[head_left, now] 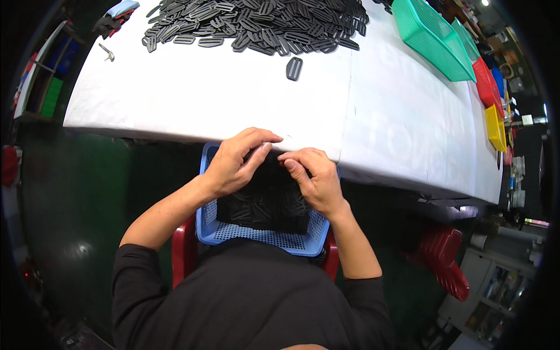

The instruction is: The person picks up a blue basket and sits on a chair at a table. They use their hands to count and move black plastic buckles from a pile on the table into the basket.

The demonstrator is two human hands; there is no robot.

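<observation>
My left hand (238,162) is at the front edge of the white-covered table (221,99), fingers stretched forward and thumb apart. Facing it, my right hand (315,179) is loosely curved, its thumb just off the fingers. No object shows in either hand. Below both, a blue plastic basket (262,238) with perforated walls rests at my lap. Dark strap buckles (248,207) fill part of it, dim in shadow. One black slotted strap buckle (294,69) lies alone on the table, beyond my hands.
A large heap of black buckles (256,26) covers the table's far side. A small metal object (107,53) lies at left. Green (429,38), red (487,86) and yellow (496,128) baskets line the right. A red chair (446,262) stands on the floor at right.
</observation>
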